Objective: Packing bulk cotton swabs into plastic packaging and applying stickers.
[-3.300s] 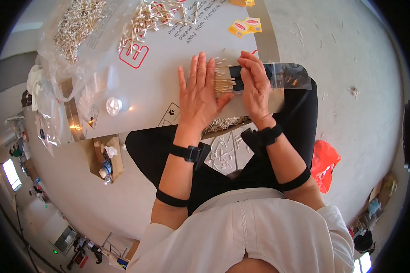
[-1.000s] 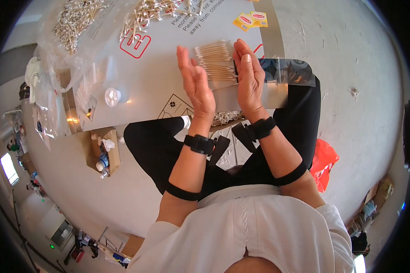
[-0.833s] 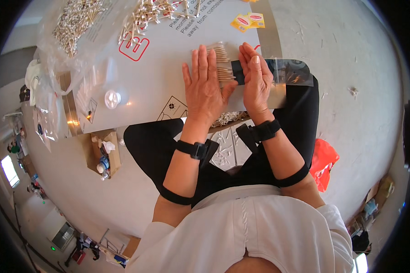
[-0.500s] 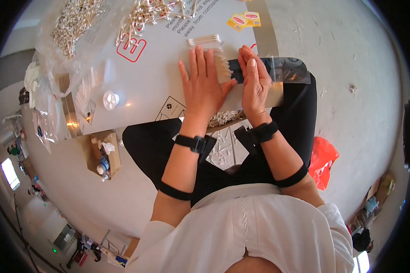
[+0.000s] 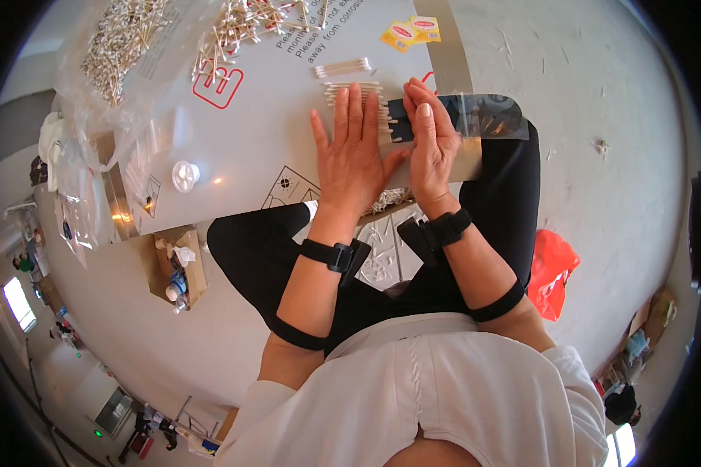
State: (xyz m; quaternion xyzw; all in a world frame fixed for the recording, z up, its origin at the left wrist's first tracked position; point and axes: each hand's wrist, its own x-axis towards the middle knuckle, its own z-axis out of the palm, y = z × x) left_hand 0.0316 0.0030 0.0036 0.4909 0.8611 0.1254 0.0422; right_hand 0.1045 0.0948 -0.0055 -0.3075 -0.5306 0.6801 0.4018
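Cotton swabs, thin sticks with rounded tips

Head-worn fisheye view: we look down past the white shirt onto the nearby left hand and right hand.

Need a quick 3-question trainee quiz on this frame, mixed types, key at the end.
1. True or false: the right hand lies flat, palm down, just like the left hand.
2. Which one is on the floor at the right?
A) white round container
B) red bag
C) yellow packets
3. Fill in: just past the left hand's fingertips lies a small group of ____.

Key:
1. False; the right hand is turned on its edge, while the left is palm down.
2. B, the red bag.
3. Cotton swabs.
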